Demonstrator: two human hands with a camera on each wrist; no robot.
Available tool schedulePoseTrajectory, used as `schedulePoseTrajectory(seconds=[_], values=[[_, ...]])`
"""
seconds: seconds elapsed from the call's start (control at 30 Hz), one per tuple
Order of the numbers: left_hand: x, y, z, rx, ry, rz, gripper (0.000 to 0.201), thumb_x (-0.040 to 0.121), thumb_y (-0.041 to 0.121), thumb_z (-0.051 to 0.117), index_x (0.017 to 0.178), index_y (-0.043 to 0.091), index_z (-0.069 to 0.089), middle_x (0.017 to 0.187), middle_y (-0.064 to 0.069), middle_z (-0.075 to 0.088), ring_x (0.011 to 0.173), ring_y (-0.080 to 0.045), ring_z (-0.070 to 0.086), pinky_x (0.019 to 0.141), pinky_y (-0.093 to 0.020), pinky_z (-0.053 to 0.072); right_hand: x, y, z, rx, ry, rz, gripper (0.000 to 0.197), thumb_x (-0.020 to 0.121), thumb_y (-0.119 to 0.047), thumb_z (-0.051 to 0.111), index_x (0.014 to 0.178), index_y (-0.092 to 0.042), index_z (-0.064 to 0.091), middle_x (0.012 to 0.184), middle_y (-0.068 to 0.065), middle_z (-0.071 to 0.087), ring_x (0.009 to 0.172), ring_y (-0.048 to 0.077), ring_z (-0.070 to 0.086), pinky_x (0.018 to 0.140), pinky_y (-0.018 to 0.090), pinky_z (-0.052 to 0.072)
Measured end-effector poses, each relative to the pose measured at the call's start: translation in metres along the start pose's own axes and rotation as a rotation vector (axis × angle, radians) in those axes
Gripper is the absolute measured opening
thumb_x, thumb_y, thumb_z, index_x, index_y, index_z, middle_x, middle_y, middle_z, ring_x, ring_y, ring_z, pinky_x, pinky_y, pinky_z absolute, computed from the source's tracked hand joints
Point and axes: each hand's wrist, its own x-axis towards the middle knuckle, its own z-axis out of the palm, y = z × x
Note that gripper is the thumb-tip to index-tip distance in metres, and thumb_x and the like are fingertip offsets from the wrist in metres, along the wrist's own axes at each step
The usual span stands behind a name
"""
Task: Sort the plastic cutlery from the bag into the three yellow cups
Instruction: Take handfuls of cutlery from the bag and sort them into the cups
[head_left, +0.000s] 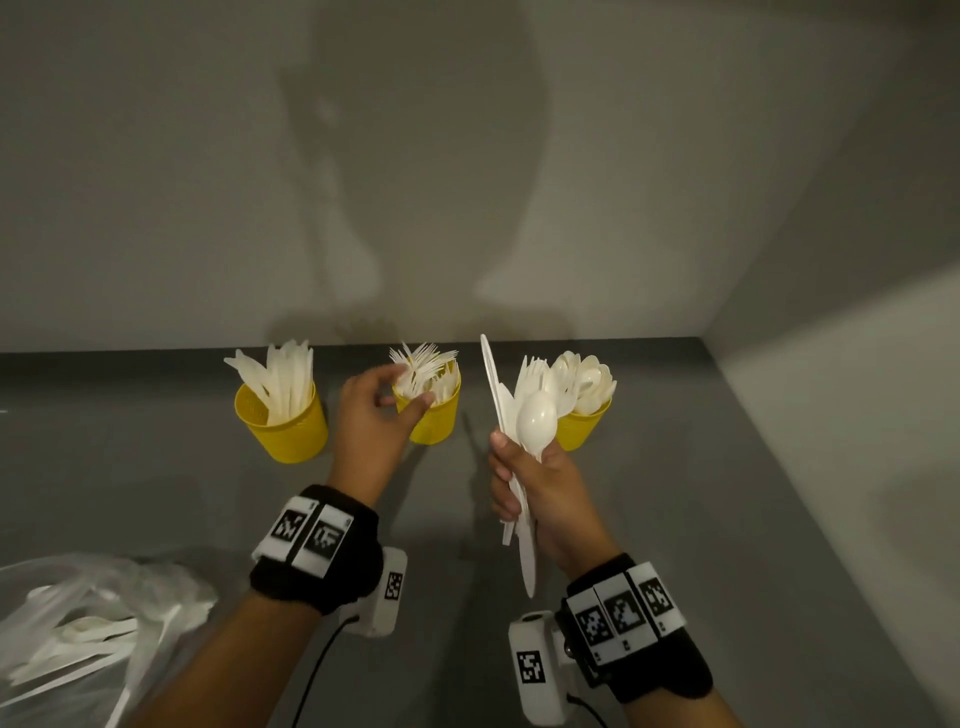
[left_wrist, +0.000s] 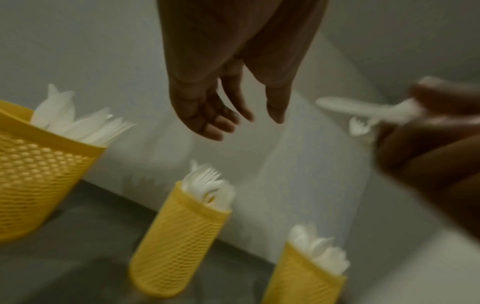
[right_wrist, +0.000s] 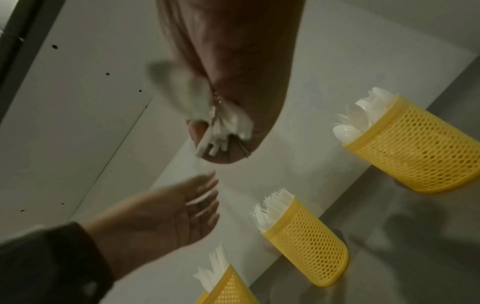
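Observation:
Three yellow mesh cups stand in a row by the back wall: the left cup (head_left: 283, 431) holds knives, the middle cup (head_left: 436, 421) forks, the right cup (head_left: 582, 431) spoons. My left hand (head_left: 402, 387) hovers at the forks of the middle cup, fingers relaxed; the left wrist view shows this hand (left_wrist: 233, 119) holding nothing. My right hand (head_left: 524, 467) grips a mixed bundle of white cutlery (head_left: 535, 415) upright in front of the right cup, a spoon foremost. In the right wrist view the bundle's handle ends (right_wrist: 221, 133) stick out of the fist.
A clear plastic bag (head_left: 78, 623) with more white cutlery lies at the near left on the grey table (head_left: 727, 467). A white wall runs behind the cups, and a side wall (head_left: 831, 415) closes off the right.

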Motion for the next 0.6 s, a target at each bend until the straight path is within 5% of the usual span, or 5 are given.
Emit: schedulePoseTrajectory(seconds=[0.07, 0.2, 0.33, 0.43, 0.6], values=[[-0.024, 0.023, -0.002, -0.096, -0.168, -0.006, 0.006, 0.078, 0.020, 0.070, 0.082, 0.023, 0.067, 0.085, 0.004, 0.068, 0.077, -0.009, 0.060, 0.067, -0.014, 0.045, -0.003, -0.001, 0.003, 0.025, -0.025, -0.022, 0.011, 0.089, -0.019, 0.052, 0.084, -0.011, 0.046, 0.054, -0.002, 0.042, 0.035, 0.009, 0.035, 0.037, 0.019, 0.031], [-0.057, 0.050, -0.002, -0.223, -0.357, -0.069, 0.012, 0.084, 0.013, 0.063, 0.075, 0.019, 0.067, 0.057, 0.012, 0.065, 0.057, 0.004, 0.057, 0.058, -0.008, 0.044, -0.010, 0.001, 0.009, -0.003, -0.083, -0.057, 0.015, 0.082, -0.024, 0.057, 0.086, -0.011, 0.052, 0.054, 0.000, 0.048, 0.034, 0.009, 0.037, 0.036, 0.019, 0.032], [-0.066, 0.052, -0.012, -0.254, -0.320, -0.146, 0.004, 0.082, 0.014, 0.065, 0.084, 0.014, 0.068, 0.070, 0.002, 0.064, 0.061, 0.000, 0.057, 0.059, -0.011, 0.046, -0.017, 0.003, 0.016, -0.112, -0.128, -0.088, 0.003, 0.090, -0.010, 0.050, 0.090, -0.008, 0.052, 0.052, 0.000, 0.053, 0.032, 0.009, 0.037, 0.035, 0.018, 0.032], [-0.067, 0.051, -0.026, -0.272, -0.296, -0.156, 0.008, 0.080, 0.010, 0.066, 0.088, 0.012, 0.068, 0.078, -0.001, 0.066, 0.060, 0.002, 0.059, 0.061, -0.012, 0.049, -0.018, 0.006, 0.022, -0.111, -0.126, -0.068, 0.011, 0.089, -0.016, 0.051, 0.098, -0.010, 0.054, 0.053, 0.002, 0.054, 0.033, 0.010, 0.038, 0.035, 0.017, 0.031], [-0.062, 0.050, -0.045, -0.363, -0.228, -0.203, 0.015, 0.085, 0.002, 0.059, 0.097, 0.003, 0.068, 0.069, -0.002, 0.066, 0.055, -0.001, 0.061, 0.057, -0.011, 0.052, -0.020, 0.011, 0.029, -0.086, -0.118, -0.017, 0.019, 0.092, -0.022, 0.050, 0.096, -0.004, 0.054, 0.056, 0.007, 0.055, 0.037, 0.014, 0.043, 0.036, 0.020, 0.035]])
